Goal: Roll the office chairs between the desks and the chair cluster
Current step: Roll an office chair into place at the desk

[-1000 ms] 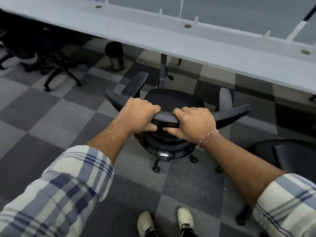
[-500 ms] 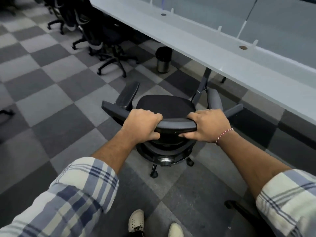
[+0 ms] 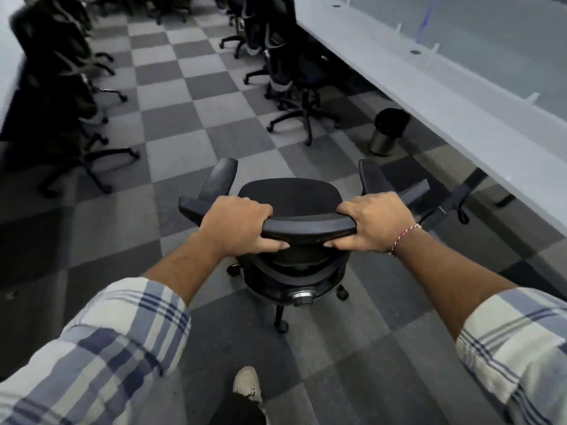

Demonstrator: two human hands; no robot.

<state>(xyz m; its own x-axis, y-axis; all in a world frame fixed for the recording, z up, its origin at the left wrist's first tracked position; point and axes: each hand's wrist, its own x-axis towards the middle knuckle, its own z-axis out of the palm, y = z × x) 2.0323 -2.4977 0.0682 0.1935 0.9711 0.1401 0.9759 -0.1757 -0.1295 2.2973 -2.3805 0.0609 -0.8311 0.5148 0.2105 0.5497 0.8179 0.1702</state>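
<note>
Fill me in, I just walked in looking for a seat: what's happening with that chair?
A person holds a black office chair by the top of its backrest, left hand and right hand both curled round it. It stands on the checkered carpet in the aisle, the long desk to its right. More chairs are parked ahead on both sides, and a bin stands beside the desk.

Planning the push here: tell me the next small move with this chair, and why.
Probably roll the chair straight ahead along the aisle. The left hand and right hand both hold its backrest top, checkered floor lies open ahead, and the bin and parked chair stand off to the right.
</note>
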